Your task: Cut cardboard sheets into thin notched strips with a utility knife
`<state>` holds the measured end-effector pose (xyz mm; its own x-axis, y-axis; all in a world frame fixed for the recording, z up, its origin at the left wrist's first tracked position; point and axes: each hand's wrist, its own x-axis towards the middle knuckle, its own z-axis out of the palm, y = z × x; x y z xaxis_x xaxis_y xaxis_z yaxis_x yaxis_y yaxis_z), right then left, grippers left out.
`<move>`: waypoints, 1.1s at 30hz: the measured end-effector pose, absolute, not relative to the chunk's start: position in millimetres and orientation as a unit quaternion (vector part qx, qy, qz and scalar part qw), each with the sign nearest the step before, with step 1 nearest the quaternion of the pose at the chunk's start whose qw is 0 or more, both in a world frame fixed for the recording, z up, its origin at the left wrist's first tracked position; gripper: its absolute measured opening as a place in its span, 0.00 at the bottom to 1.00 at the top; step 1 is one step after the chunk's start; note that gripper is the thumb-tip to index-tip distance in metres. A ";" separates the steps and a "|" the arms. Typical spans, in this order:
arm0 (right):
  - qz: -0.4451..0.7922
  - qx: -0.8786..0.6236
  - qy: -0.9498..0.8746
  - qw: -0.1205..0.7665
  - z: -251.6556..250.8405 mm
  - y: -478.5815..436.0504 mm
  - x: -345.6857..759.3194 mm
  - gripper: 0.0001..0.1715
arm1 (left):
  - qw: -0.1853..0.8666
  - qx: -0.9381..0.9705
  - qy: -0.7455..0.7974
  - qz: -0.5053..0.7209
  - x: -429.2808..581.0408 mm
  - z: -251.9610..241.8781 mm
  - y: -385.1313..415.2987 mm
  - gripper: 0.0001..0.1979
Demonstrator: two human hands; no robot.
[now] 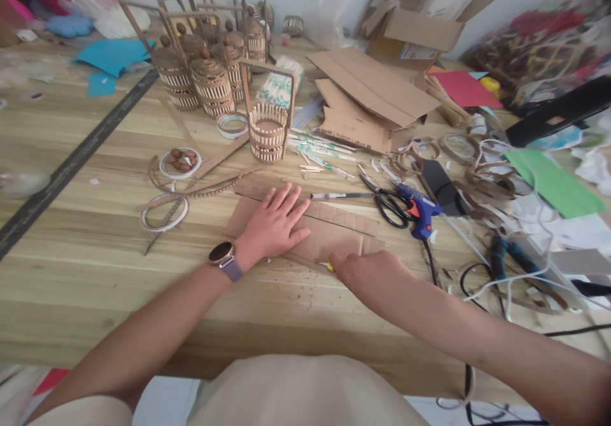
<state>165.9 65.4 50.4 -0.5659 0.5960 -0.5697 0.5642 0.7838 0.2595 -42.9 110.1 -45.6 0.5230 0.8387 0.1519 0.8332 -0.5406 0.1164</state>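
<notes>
My left hand (274, 222) lies flat with fingers spread on a brown cardboard sheet (329, 235) in the middle of the wooden table (95, 267); a watch is on that wrist. My right hand (370, 272) is closed around a small yellow-tipped tool (329, 265), too hidden to name, whose tip touches the near edge of the cardboard sheet. A narrower cardboard strip (348, 217) lies just beyond the sheet.
Black scissors (389, 203) and a blue glue gun (420, 208) lie right of the cardboard. A small open slat basket (267, 130) stands behind, with several lidded ones (210, 82) farther back. Tape rings, cardboard boxes (410, 25), coloured paper and cables crowd the right side.
</notes>
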 end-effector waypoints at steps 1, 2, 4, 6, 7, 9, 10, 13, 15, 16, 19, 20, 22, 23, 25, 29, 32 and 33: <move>0.020 0.331 0.883 0.332 48.2 65.5 166.9 0.26 | 0.014 0.873 0.479 0.094 -42.9 -45.6 110.3 0.33; 0.016 0.333 0.882 0.333 45.6 65.4 168.3 0.27 | 0.014 0.873 0.479 0.092 -42.8 -45.6 110.5 0.33; 0.013 0.338 0.882 0.328 40.0 64.8 172.1 0.29 | 0.014 0.873 0.479 0.090 -42.8 -45.5 110.7 0.33; 0.016 0.341 0.885 0.315 36.1 64.0 175.9 0.29 | 0.015 0.873 0.479 0.089 -42.9 -45.3 110.5 0.33; 0.016 0.344 0.886 0.311 35.2 63.7 177.2 0.29 | 0.015 0.873 0.480 0.088 -43.0 -45.1 110.3 0.33; 0.007 0.350 0.883 0.313 35.2 63.6 178.7 0.30 | 0.014 0.873 0.480 0.086 -43.1 -44.6 110.0 0.33; 0.001 0.351 0.881 0.318 35.8 63.7 178.9 0.30 | 0.015 0.873 0.480 0.085 -43.1 -44.3 109.9 0.33; -0.009 0.354 0.877 0.324 38.4 64.7 178.8 0.28 | 0.016 0.873 0.480 0.084 -42.8 -44.1 110.2 0.34; -0.012 0.351 0.877 0.327 41.1 65.3 178.5 0.26 | 0.016 0.873 0.480 0.086 -42.5 -44.6 110.5 0.34; -0.014 0.351 0.875 0.333 42.9 65.4 178.2 0.26 | 0.015 0.873 0.479 0.087 -42.4 -45.0 110.7 0.34; -0.014 0.358 0.858 0.368 49.3 65.1 177.3 0.27 | 0.013 0.874 0.477 0.091 -42.7 -45.9 110.8 0.33; -0.011 0.361 0.855 0.373 50.9 64.9 177.4 0.28 | 0.013 0.874 0.477 0.091 -43.0 -46.0 110.7 0.33; -0.010 0.361 0.856 0.369 51.9 64.5 178.7 0.30 | 0.015 0.874 0.478 0.091 -43.7 -46.0 110.5 0.33; -0.009 0.361 0.859 0.363 51.1 64.3 180.1 0.30 | 0.015 0.873 0.478 0.091 -44.0 -45.9 110.3 0.33; -0.009 0.362 0.864 0.349 47.5 63.9 183.8 0.30 | 0.017 0.873 0.478 0.091 -44.3 -45.8 110.2 0.33; -0.014 0.366 0.863 0.349 39.7 63.3 192.0 0.29 | 0.016 0.874 0.477 0.091 -44.1 -45.6 110.2 0.33; -0.006 0.358 0.863 0.357 38.2 62.6 197.4 0.33 | 0.019 0.873 0.478 0.090 -43.9 -45.2 110.1 0.33; 0.004 0.355 0.865 0.356 38.5 62.1 199.0 0.33 | 0.019 0.873 0.478 0.090 -43.8 -45.1 110.0 0.33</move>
<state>199.0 62.1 38.5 -0.4948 0.6164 -0.6125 0.6112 0.7479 0.2589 -43.8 110.0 -45.1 0.5261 0.8391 0.1387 0.8321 -0.5415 0.1198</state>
